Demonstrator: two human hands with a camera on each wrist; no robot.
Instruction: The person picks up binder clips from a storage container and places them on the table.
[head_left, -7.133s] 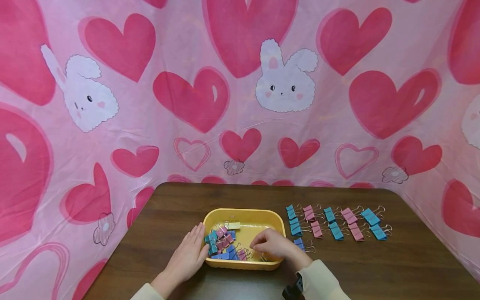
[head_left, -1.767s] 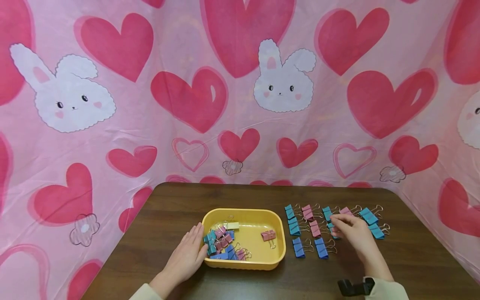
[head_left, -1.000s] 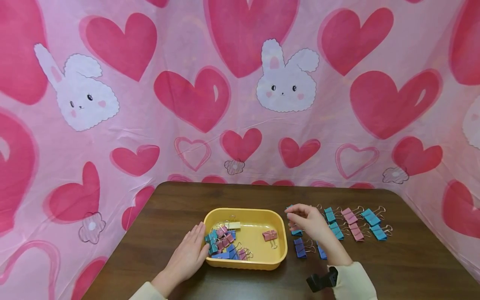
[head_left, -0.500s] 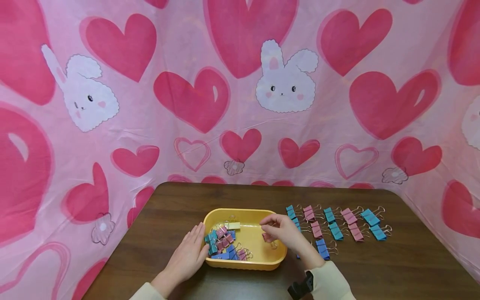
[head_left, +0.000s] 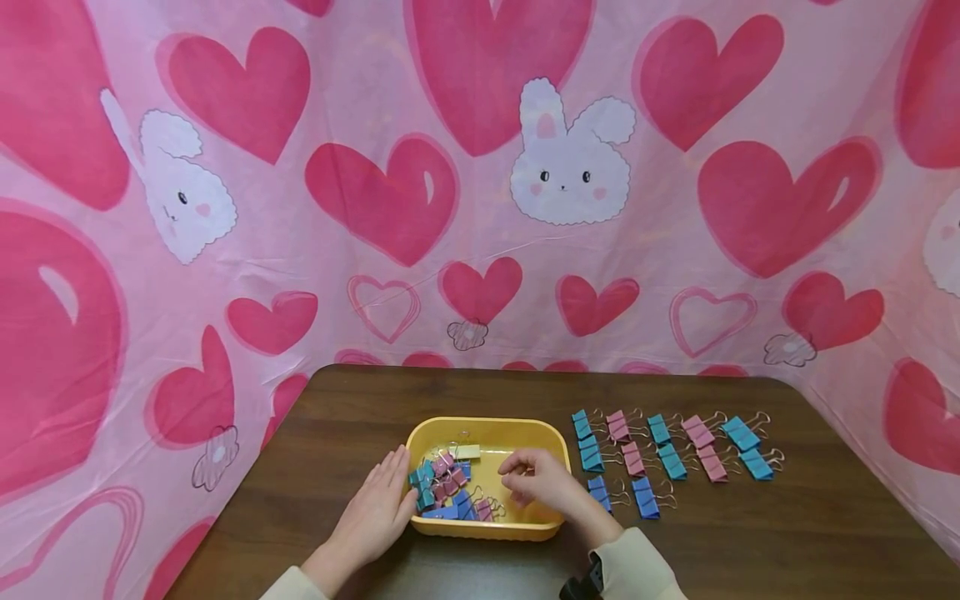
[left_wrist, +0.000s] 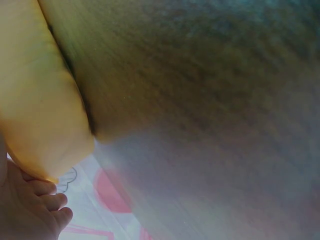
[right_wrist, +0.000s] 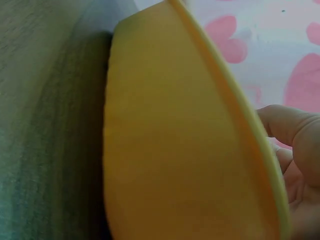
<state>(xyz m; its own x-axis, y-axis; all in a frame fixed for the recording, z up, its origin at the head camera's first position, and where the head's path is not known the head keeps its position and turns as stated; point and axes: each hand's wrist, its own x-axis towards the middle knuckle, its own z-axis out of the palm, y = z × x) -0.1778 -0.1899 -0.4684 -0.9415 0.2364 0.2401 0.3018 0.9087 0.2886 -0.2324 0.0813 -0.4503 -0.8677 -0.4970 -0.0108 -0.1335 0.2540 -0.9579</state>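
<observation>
In the head view, my left hand (head_left: 377,502) lies with straight fingers against the left side of a yellow tray (head_left: 517,426). The left wrist view shows its fingertips by the tray's wall (left_wrist: 42,105). My right hand (head_left: 551,483) reaches over the tray's right half, fingers bent inside it; whether they hold anything is hidden. The right wrist view has the thumb (right_wrist: 285,122) behind the tray's rim. Heaped in the tray's left half are pink binder clips (head_left: 452,483), teal ones (head_left: 422,475), blue ones (head_left: 463,502) and a pale yellow one (head_left: 467,452).
Right of the tray, binder clips lie in rows on the brown wooden table (head_left: 750,542): teal clips (head_left: 742,433) and pink clips (head_left: 698,430) in the two back rows, two blue clips (head_left: 645,497) in front. A pink heart-patterned cloth (head_left: 480,208) hangs behind.
A second blue clip has joined the front row since the oldest frame. My right hand has come back left from the rows into the tray, hiding the lone pink clip there. The left hand stays put.
</observation>
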